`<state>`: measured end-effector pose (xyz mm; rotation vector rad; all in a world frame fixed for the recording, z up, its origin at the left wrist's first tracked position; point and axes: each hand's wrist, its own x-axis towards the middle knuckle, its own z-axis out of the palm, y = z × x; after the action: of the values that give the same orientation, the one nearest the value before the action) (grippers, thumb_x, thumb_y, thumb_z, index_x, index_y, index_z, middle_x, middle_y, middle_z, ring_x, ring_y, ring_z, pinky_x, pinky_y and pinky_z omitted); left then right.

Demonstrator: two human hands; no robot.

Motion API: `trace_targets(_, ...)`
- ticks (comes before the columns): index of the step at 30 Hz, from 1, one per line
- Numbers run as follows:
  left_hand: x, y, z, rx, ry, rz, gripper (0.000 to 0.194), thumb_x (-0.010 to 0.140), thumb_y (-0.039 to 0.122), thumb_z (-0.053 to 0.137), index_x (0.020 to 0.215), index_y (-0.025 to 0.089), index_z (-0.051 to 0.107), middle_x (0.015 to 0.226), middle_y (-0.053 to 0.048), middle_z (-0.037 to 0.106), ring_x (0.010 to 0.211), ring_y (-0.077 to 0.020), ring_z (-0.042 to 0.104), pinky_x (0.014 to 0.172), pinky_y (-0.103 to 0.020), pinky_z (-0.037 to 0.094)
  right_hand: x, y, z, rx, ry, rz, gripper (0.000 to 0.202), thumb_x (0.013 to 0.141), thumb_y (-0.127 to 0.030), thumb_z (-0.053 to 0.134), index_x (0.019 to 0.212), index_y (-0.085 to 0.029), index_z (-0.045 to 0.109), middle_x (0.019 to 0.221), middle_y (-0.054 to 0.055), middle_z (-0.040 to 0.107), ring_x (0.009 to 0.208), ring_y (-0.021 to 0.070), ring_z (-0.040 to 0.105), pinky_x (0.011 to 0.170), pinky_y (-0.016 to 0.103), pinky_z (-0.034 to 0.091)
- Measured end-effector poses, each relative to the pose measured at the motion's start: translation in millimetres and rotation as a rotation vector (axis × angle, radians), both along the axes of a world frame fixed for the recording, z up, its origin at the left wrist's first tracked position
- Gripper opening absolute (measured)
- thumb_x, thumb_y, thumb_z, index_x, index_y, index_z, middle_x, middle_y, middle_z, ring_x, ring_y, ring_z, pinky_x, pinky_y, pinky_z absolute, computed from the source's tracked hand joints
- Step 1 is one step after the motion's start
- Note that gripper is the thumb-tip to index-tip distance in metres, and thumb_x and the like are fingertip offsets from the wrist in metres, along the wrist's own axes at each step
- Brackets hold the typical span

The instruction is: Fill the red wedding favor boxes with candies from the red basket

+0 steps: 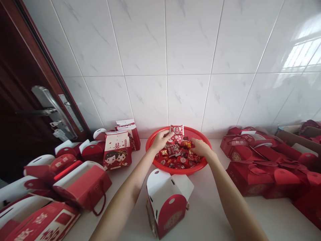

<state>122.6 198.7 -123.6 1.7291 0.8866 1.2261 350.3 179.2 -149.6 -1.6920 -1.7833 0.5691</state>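
A red plastic basket [179,172] full of wrapped candies [182,160] stands against the tiled wall. My left hand [160,140] is closed at the basket's left side, with a red and white candy packet [177,130] pinched between thumb and fingers. Over the right part of the basket, my right hand [200,147] reaches down among the candies with its fingers curled together; what they grip is hidden. Between my forearms, in front of the basket, sits a red gift box [172,214] with its white-lined flaps up and its top open.
Several red gift boxes [82,182], some open, crowd the left of the white surface [200,207], near upright printed boxes [117,152]. More red boxes [250,179] are packed together at right, beside a cardboard carton [293,139]. A dark door [22,77] stands far left.
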Motion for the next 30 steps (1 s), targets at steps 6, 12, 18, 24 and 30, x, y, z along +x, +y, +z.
trace_targets(6,0,-7,4.5,0.032,0.011,-0.010,0.046,0.079,0.061,0.070,0.067,0.018,0.058,0.064,0.004,0.049,0.061,-0.0118,0.042,0.059,-0.024,0.035,-4,-4,7.7,-0.059,0.046,0.262,0.019,0.061,-0.003,0.069,0.070,-0.020,0.071,0.079,0.003,0.072,0.083,0.0228,0.067,0.071,0.029,0.049)
trace_targets(12,0,-2,-1.6,-0.013,-0.024,-0.014,0.045,0.079,0.063,0.069,0.083,0.018,0.069,0.078,0.000,0.064,0.071,-0.0169,0.055,0.065,-0.028,0.046,-1,-8,12.8,0.044,0.377,0.369,0.020,0.072,-0.027,0.070,0.089,-0.019,0.074,0.096,0.005,0.077,0.089,0.0222,0.070,0.076,0.033,0.056)
trace_targets(18,0,1,-2.9,-0.053,-0.057,0.000,0.047,0.075,0.065,0.072,0.087,0.020,0.073,0.082,-0.002,0.069,0.078,-0.0210,0.063,0.069,-0.030,0.051,6,2,0.3,0.125,0.498,0.230,0.020,0.069,-0.026,0.073,0.087,-0.017,0.074,0.074,0.003,0.074,0.070,0.0198,0.067,0.064,0.032,0.056)
trace_targets(24,0,1,-3.3,-0.065,-0.074,-0.007,0.049,0.073,0.067,0.073,0.088,0.020,0.073,0.083,-0.002,0.071,0.077,-0.0216,0.065,0.067,-0.031,0.053,5,0,0.6,0.076,0.426,0.238,0.033,0.073,-0.017,0.068,0.104,-0.022,0.077,0.105,0.005,0.078,0.099,0.0250,0.071,0.081,0.036,0.059)
trace_targets(30,1,1,-3.6,-0.057,-0.074,-0.010,0.049,0.073,0.066,0.073,0.087,0.019,0.074,0.082,-0.002,0.070,0.079,-0.0213,0.064,0.069,-0.030,0.053,5,5,-6.1,-0.001,0.122,0.135,0.035,0.072,-0.008,0.063,0.100,-0.022,0.078,0.100,0.007,0.077,0.097,0.0281,0.069,0.080,0.034,0.053)
